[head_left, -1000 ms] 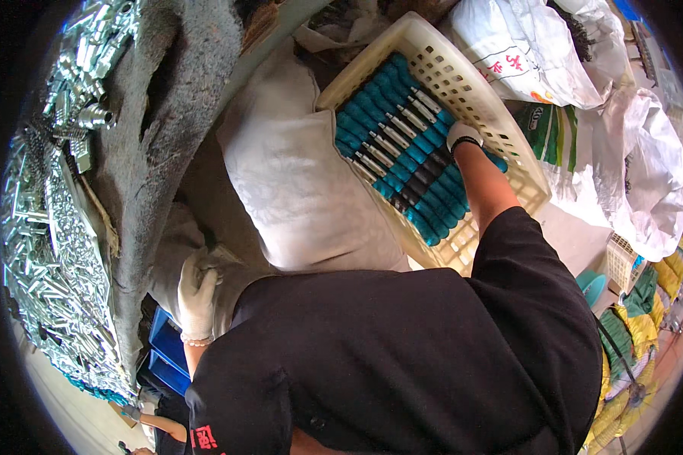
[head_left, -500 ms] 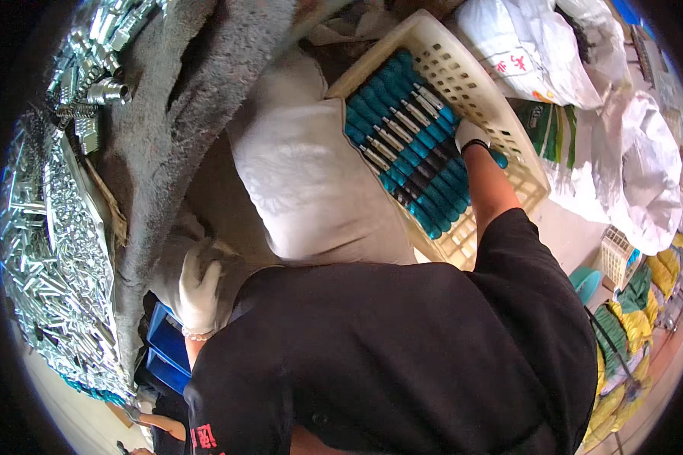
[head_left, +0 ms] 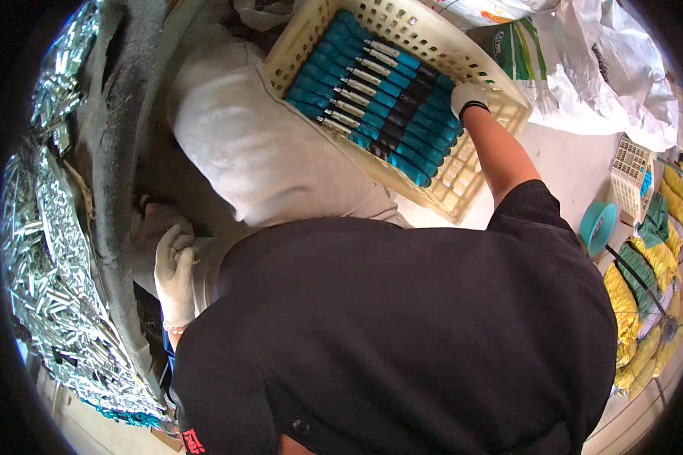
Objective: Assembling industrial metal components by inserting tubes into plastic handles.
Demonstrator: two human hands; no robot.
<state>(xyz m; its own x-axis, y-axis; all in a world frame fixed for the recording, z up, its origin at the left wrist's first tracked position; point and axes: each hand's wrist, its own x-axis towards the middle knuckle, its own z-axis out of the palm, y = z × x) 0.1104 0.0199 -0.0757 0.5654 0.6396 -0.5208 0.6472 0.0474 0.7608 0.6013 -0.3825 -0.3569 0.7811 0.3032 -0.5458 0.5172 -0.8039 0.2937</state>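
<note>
My right hand [head_left: 469, 100], in a white glove, is in the cream plastic basket [head_left: 501, 76]. It touches the right-hand ends of a row of teal-and-black handled tools [head_left: 398, 114] with silver metal shafts. These lie side by side, with more teal handles behind the shafts. The fingers of that hand are mostly hidden, so its grip does not show. My left hand [head_left: 176, 277], also gloved, rests by my light trouser leg at the left. Its thumb stands apart from loosely bent fingers, and nothing shows in it.
Heaps of shiny metal parts [head_left: 61, 273] lie on the left behind a grey cloth-covered edge [head_left: 118, 189]. White sacks [head_left: 592, 76] stand beyond the basket. At the right are a teal bowl [head_left: 598, 227], a small crate [head_left: 631, 171] and yellow and green bundles [head_left: 645, 258].
The view has shifted, and the basket now appears farther up and left. My right hand stays at the handle ends. My left hand remains by my leg, its fingers slightly more bent.
</note>
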